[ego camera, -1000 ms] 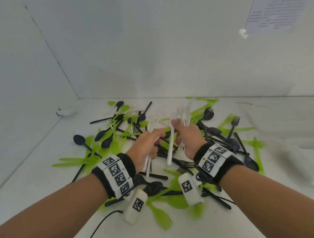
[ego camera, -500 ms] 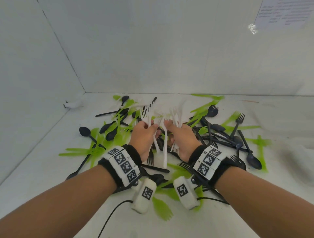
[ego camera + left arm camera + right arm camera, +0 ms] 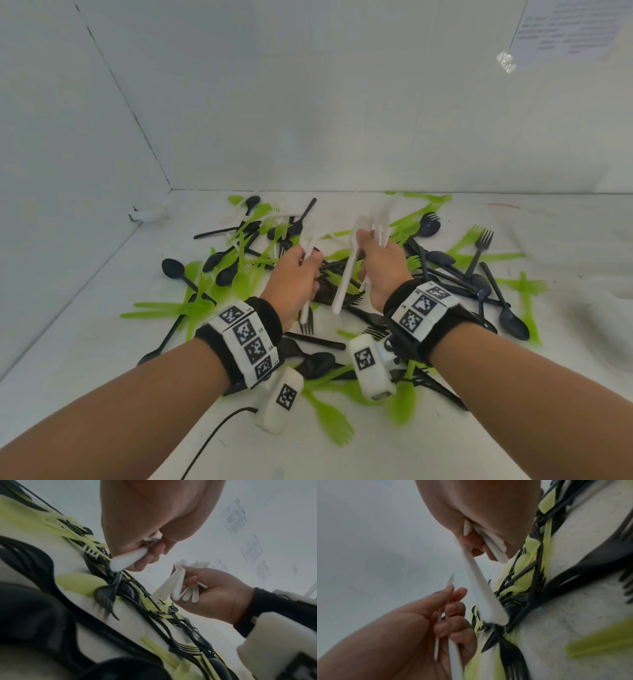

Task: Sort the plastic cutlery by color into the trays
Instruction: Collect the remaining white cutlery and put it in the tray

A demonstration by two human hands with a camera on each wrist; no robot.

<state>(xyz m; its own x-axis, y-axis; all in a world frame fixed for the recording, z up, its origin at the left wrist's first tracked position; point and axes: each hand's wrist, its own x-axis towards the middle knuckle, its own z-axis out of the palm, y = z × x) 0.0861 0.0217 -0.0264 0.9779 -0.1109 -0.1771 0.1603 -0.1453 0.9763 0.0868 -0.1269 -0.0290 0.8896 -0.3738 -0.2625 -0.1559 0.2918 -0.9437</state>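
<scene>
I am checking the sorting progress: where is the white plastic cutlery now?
In the head view, most white plastic cutlery is in the hands: the left hand grips some, the right hand a bundle, above the green and black plastic cutlery pile.

Printed paper sheet (image 3: 568, 31) taped on white wall (image 3: 342, 102); black cable (image 3: 212, 442) on tabletop.

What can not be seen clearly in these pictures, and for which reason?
- Trays: in no view, so where the cutlery goes cannot be told.
- White cutlery in the right hand: motion blur in the head view and fingers in the wrist views prevent an exact count.
- White cutlery in the left hand: mostly covered by fingers; its type is unclear.
- Paper sheet on the wall: text too small and blurred, cut by the edge.
</scene>
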